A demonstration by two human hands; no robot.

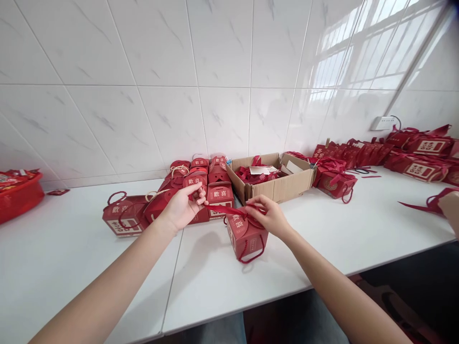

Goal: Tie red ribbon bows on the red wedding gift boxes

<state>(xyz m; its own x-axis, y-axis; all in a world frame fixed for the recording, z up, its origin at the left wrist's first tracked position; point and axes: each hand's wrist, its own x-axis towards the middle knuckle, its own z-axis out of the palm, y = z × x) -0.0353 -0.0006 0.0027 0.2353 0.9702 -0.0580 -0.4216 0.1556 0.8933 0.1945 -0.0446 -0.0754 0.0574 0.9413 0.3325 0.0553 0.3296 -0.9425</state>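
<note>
In front of me on the white table stands a small red gift box (247, 236) with a dark red cord handle hanging at its near side. A red ribbon (225, 209) runs from the top of this box out to the left. My left hand (187, 205) pinches the ribbon's left end, lifted off the table. Over the box top, my right hand (267, 215) has its fingers closed on the ribbon near the lid; the fingertips partly cover the ribbon there.
Several red boxes (219, 193) are grouped behind my left hand. A cardboard box (283, 185) of red ribbons stands against the tiled wall. A red basin (21, 196) is at far left. Scissors (362, 170) and ribboned boxes (335, 181) lie right, beside another person's hand (450, 210).
</note>
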